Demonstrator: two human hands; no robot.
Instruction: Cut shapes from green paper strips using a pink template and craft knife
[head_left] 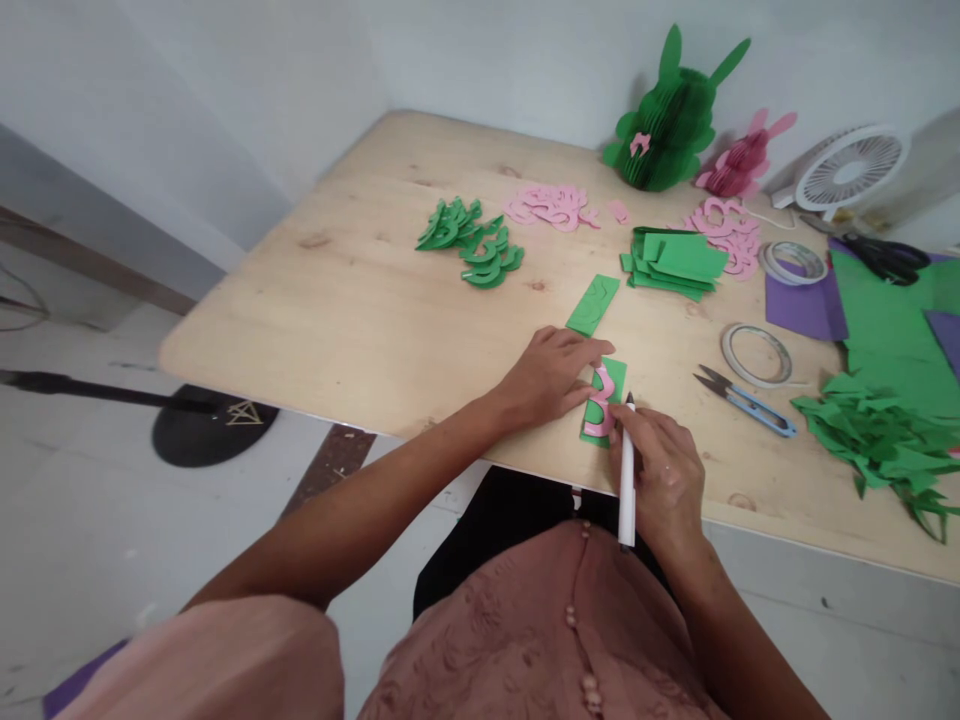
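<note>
A pink wavy paper cutout (601,408) lies on a small green paper strip (615,375) near the table's front edge. My left hand (551,375) rests at its left side, fingers spread and fingertips pressing on the strip and cutout. My right hand (666,470) is closed around a white pen (627,480), its dark tip pointing away from me; the right fingertips touch the cutout's right edge. Just beyond my left hand lies another green strip (594,303) with a curved outline drawn on it.
Green cutouts (480,240), pink cutouts (551,206) and stacked green strips (675,262) lie farther back. To the right are blue-handled snips (746,400), a tape roll (756,355), green scraps (885,430) and black scissors (885,258). A green paper rabbit (667,125) and white fan (851,170) stand behind.
</note>
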